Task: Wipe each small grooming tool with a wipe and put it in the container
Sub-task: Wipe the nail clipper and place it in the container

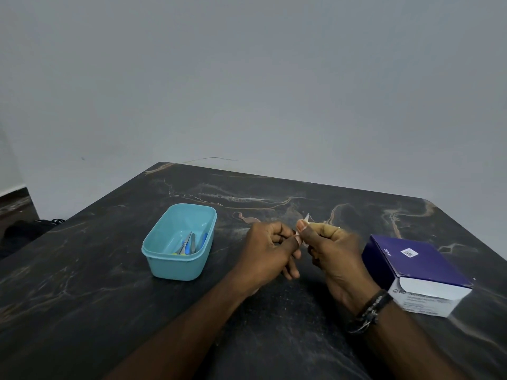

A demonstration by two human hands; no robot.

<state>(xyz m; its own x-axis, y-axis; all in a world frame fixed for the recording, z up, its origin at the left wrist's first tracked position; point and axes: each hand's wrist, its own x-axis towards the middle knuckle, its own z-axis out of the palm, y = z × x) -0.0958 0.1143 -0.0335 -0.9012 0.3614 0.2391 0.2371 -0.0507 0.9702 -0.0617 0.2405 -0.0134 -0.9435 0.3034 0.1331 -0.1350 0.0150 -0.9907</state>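
Over the middle of the dark marble table (109, 297), my left hand (267, 249) and my right hand (333, 249) meet. Both pinch a small white wipe packet (305, 219), whose tip sticks up above my right thumb. Most of the packet is hidden between the fingers. The teal plastic container (164, 266) stands to the left of my hands. Inside it lie small grooming tools (189, 244): scissors with blue and yellow handles and other slim metal and blue pieces.
A purple and white box of alcohol swabs (419, 272) lies at the right, close to my right wrist, which wears dark bracelets. A grey wall rises behind the table. Dark floor and a dark object show at the far left.
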